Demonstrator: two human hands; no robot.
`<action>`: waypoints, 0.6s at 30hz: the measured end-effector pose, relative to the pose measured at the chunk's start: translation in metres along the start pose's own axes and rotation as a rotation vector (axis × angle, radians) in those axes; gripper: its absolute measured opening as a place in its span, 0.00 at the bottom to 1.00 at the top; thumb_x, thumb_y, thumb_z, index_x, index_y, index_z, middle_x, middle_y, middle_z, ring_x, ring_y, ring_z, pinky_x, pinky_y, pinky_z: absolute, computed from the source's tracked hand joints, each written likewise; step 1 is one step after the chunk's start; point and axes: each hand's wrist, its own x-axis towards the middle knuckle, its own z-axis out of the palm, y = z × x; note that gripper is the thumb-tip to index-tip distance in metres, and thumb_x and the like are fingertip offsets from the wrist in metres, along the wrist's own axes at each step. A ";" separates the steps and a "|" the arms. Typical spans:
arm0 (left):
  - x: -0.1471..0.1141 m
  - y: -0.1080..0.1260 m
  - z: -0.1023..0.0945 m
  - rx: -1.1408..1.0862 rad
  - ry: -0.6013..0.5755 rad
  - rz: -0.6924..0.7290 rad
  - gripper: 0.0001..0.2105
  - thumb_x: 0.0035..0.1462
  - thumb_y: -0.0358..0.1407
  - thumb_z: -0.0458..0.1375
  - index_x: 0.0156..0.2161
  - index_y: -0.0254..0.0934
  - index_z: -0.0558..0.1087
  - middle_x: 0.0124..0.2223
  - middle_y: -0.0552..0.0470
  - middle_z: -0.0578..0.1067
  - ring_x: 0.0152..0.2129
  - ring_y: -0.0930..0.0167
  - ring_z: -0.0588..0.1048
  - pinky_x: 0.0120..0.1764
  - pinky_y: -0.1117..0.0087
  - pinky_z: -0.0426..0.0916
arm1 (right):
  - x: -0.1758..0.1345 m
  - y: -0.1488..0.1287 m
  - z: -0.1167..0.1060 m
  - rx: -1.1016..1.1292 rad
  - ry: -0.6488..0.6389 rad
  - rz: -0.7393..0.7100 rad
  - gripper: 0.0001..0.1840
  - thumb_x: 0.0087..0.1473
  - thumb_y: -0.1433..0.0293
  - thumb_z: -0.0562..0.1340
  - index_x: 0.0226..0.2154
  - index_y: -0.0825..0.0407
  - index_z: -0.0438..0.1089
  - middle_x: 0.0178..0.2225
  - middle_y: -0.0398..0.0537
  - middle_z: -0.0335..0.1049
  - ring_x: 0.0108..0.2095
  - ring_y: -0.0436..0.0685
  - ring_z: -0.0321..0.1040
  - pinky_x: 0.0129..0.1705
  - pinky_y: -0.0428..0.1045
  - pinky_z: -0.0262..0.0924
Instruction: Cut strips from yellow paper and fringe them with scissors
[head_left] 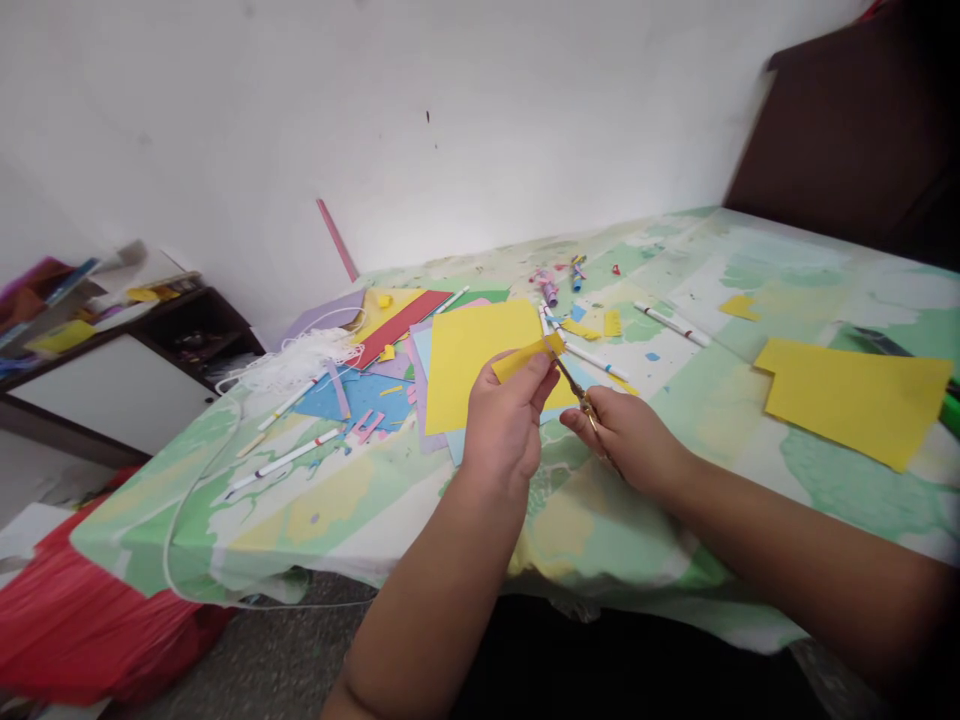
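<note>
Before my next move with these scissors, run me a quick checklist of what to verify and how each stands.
1. Scissors held in the right hand: ok.
2. Small yellow paper gripped by the left hand: ok, pinched under the thumb.
3. Left hand safely clear of the blades: cannot tell; they look very close.
4. Blades open or closed on the paper: cannot tell, too small and blurred.
5. Larger yellow piece at the right away from both hands: ok.
6. White cord wholly on the table: not ok, a strand hangs over the edge.
</note>
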 end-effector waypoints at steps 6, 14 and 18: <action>0.000 -0.002 0.001 0.027 0.065 0.034 0.12 0.37 0.26 0.64 0.29 0.34 0.67 0.30 0.54 0.73 0.32 0.74 0.74 0.44 0.67 0.66 | -0.001 0.000 -0.001 0.029 0.026 -0.001 0.20 0.49 0.52 0.50 0.19 0.49 0.50 0.18 0.42 0.57 0.20 0.51 0.52 0.22 0.46 0.46; -0.004 -0.008 0.004 0.015 0.105 0.100 0.10 0.38 0.27 0.63 0.28 0.33 0.66 0.28 0.55 0.72 0.30 0.75 0.73 0.44 0.67 0.66 | -0.002 0.001 0.001 0.035 0.074 -0.025 0.22 0.48 0.50 0.52 0.18 0.49 0.49 0.17 0.40 0.55 0.20 0.50 0.50 0.21 0.45 0.45; -0.004 -0.008 0.005 0.038 0.116 0.095 0.10 0.38 0.27 0.63 0.27 0.33 0.66 0.27 0.56 0.72 0.29 0.76 0.73 0.43 0.68 0.66 | -0.003 0.001 0.000 0.014 0.059 -0.020 0.22 0.48 0.50 0.52 0.18 0.48 0.48 0.17 0.40 0.55 0.19 0.50 0.50 0.21 0.45 0.44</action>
